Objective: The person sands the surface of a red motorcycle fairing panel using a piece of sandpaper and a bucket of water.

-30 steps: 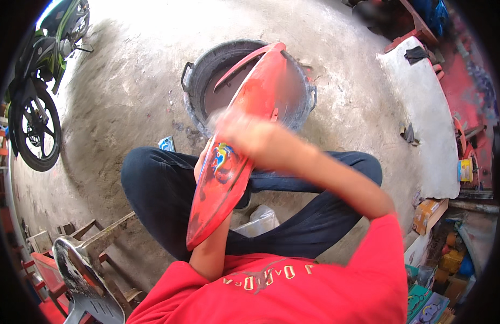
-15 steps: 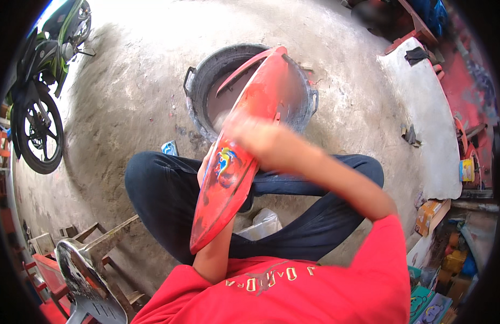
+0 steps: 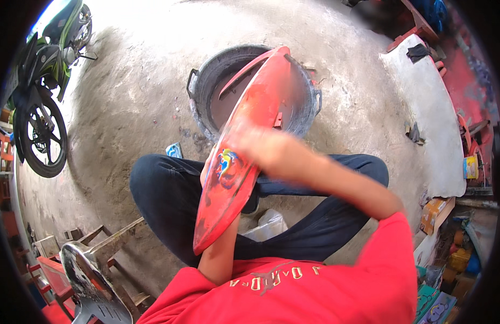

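A long, curved red panel [image 3: 223, 208] is held slantwise across the centre of the frame, its pointed lower end set over the left forearm and its upper end stretched above a round dark basin [image 3: 200, 112]. A colourful patch of blue, yellow and white is borne on the lower half of the panel, and dark smudges are spread around it. The left hand [image 3: 207, 166] is mostly hidden behind the panel — only a part is seen at its left edge, so how the fingers are closed cannot be told. The right hand [image 3: 263, 147] is laid on the panel's upper face near the centre, but it is blurred; whether it is open or closed, or whether anything is held in it, cannot be told.

Brownish liquid is contained in the basin, which is placed on the concrete floor [image 3: 136, 92] at upper centre. A small blue packet [image 3: 174, 150] is seen left of centre, just beyond the knee. A motorcycle [image 3: 44, 116] is parked at upper left, and a cardboard box [image 3: 435, 214] is set at lower right.
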The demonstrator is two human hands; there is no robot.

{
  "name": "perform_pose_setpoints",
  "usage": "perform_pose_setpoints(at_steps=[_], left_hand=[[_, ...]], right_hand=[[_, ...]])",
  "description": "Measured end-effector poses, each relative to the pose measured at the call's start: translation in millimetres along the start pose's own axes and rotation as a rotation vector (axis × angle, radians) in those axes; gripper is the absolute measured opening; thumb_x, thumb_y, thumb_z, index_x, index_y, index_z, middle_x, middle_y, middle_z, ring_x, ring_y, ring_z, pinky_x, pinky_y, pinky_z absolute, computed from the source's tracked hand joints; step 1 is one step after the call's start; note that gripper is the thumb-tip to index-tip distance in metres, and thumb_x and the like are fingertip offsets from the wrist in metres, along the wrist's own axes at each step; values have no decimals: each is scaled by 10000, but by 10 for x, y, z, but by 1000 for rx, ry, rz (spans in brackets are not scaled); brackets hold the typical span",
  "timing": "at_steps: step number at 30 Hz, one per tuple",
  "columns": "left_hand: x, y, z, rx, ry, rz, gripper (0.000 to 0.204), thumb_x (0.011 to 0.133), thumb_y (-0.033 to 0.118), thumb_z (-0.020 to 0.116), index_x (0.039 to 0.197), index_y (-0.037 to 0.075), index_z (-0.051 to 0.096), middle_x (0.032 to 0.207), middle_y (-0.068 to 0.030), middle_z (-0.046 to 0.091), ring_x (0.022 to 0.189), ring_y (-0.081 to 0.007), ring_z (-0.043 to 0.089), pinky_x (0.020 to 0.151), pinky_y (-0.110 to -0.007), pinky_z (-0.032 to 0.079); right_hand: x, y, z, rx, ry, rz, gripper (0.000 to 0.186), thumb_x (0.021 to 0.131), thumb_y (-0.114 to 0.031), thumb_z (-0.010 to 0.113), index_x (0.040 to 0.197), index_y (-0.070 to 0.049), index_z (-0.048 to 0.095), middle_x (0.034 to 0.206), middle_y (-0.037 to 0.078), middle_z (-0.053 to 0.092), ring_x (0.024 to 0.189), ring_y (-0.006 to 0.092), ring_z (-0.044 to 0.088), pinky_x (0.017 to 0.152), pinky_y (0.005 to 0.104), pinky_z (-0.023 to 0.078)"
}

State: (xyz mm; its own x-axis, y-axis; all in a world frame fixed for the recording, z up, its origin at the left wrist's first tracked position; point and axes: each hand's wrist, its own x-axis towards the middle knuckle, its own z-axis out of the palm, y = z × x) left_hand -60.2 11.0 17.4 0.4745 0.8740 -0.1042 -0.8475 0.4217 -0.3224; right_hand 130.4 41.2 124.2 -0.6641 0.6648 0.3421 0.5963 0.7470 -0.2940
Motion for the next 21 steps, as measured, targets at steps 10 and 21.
perform_pose_setpoints(at_steps=[10,21], left_hand=[[11,-144,49,634,109,190,521,1075,360,481,1408,-31,567,1369,-278,640,1185,-472,654,1052,-652,494],[-63,-144,144,123,-88,-21,497,1086,318,451,1418,-38,554,1375,-279,633,1228,-436,644,1070,-623,493]], right_hand=[[-104,-51,64,-10,7,-109,414,934,-76,583,1333,12,642,1352,219,677,1300,320,648,1124,424,506],[-2,495,5,62,-24,230,433,932,-67,568,1348,41,618,1344,239,668,1278,373,643,1074,444,527]])
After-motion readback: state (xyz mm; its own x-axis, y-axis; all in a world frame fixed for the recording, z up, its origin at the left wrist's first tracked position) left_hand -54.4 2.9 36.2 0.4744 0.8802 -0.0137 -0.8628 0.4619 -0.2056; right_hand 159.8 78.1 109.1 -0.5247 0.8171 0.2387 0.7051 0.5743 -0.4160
